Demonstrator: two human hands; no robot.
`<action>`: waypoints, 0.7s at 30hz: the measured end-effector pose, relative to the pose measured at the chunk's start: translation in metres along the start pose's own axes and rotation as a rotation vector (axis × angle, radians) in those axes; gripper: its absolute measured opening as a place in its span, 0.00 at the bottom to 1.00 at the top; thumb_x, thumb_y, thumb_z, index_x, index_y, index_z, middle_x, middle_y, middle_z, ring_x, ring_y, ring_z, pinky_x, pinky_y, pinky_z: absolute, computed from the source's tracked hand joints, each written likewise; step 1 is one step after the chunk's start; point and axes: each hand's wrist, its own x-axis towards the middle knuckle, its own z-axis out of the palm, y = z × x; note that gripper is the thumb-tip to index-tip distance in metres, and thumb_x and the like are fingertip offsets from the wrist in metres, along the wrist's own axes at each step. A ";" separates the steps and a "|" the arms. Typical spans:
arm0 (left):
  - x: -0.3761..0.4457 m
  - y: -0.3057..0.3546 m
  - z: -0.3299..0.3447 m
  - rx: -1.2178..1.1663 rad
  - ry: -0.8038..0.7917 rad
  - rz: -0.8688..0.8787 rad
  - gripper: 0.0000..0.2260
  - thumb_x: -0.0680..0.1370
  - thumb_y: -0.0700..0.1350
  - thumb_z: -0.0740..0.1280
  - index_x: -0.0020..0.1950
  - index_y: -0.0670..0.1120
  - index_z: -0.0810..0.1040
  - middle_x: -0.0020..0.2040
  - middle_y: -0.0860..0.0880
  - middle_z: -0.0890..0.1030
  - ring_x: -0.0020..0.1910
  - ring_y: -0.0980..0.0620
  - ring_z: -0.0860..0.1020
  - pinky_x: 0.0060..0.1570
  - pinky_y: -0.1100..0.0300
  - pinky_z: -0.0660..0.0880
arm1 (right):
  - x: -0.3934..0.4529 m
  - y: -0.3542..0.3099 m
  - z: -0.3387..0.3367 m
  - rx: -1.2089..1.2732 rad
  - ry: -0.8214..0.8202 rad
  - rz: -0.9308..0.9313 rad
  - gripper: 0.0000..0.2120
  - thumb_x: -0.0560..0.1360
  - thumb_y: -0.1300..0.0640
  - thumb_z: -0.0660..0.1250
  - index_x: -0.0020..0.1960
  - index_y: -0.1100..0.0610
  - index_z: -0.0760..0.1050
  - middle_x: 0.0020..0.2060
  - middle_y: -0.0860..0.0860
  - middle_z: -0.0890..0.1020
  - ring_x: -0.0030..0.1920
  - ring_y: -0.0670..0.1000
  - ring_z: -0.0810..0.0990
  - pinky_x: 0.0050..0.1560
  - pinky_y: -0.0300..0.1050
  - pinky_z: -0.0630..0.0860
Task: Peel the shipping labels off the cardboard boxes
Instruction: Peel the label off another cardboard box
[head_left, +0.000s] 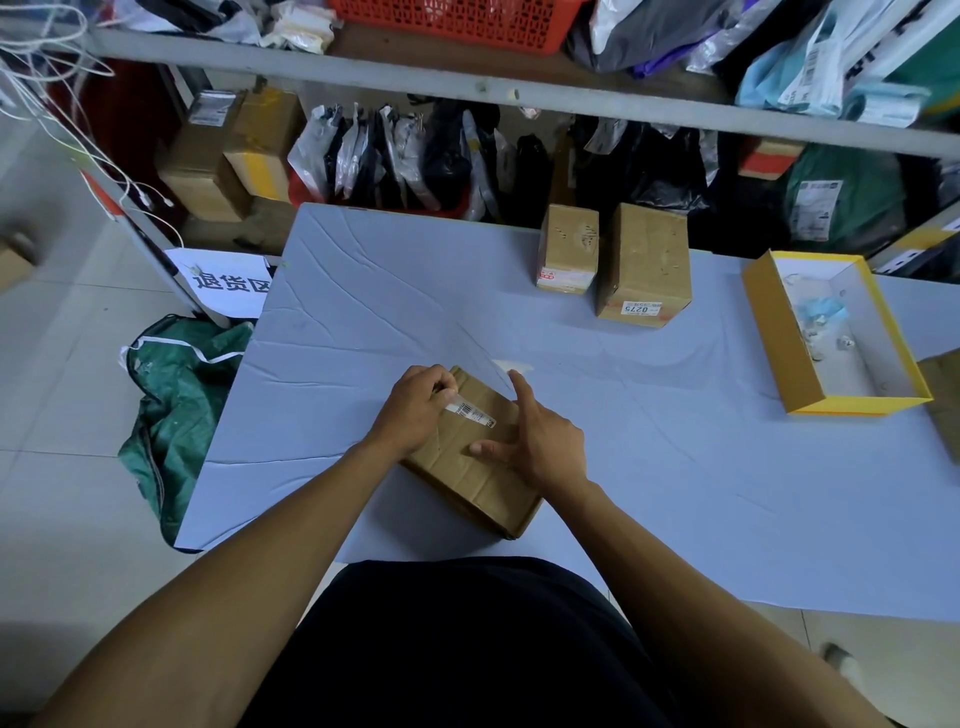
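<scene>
Dark clothing (467, 649) filled the bottom of the view, with both bare forearms reaching out from it over the blue-covered table (675, 467). Left hand (415, 410) had its fingers curled, pinching the upper end of a narrow barcode label (471, 413) on the near cardboard box (467, 467), which lay at an angle on the table's near side. Label's pinched end looked lifted; its lower end appeared stuck to the box top. Right hand (540, 441) lay spread, fingers straight, pressing the box top to steady it, gripping nothing. Risks as judged: the strip was thin, so a quick or steep pull would likely tear it and leave the stuck part behind; it might also drag up the cardboard's paper skin or catch the clear tape on the box. If the right hand eased off, the box would probably slide or lift with the pull. Two more boxes (644, 260) stood at the far edge, just beside each other, white stickers on their near faces, untouched. Open yellow box (779, 343) sat well apart to the right.
</scene>
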 end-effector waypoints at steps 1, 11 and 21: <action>0.000 0.000 0.000 -0.002 -0.002 -0.001 0.05 0.79 0.41 0.63 0.44 0.49 0.74 0.51 0.47 0.75 0.43 0.59 0.72 0.41 0.69 0.66 | 0.000 0.000 0.000 0.002 0.000 0.001 0.51 0.63 0.25 0.65 0.76 0.44 0.47 0.56 0.51 0.80 0.53 0.56 0.80 0.49 0.49 0.75; 0.000 0.002 -0.002 -0.003 -0.020 -0.020 0.06 0.79 0.39 0.62 0.44 0.48 0.74 0.51 0.48 0.74 0.45 0.56 0.72 0.41 0.70 0.67 | -0.001 -0.001 -0.002 -0.003 -0.002 -0.006 0.50 0.64 0.26 0.65 0.76 0.44 0.47 0.56 0.51 0.80 0.54 0.56 0.80 0.49 0.49 0.74; 0.001 0.002 -0.004 0.000 -0.061 -0.026 0.08 0.79 0.38 0.62 0.43 0.49 0.73 0.52 0.47 0.75 0.47 0.54 0.73 0.41 0.70 0.67 | 0.000 0.000 -0.001 -0.005 -0.003 -0.006 0.51 0.63 0.25 0.65 0.76 0.44 0.48 0.56 0.51 0.80 0.54 0.56 0.80 0.49 0.50 0.75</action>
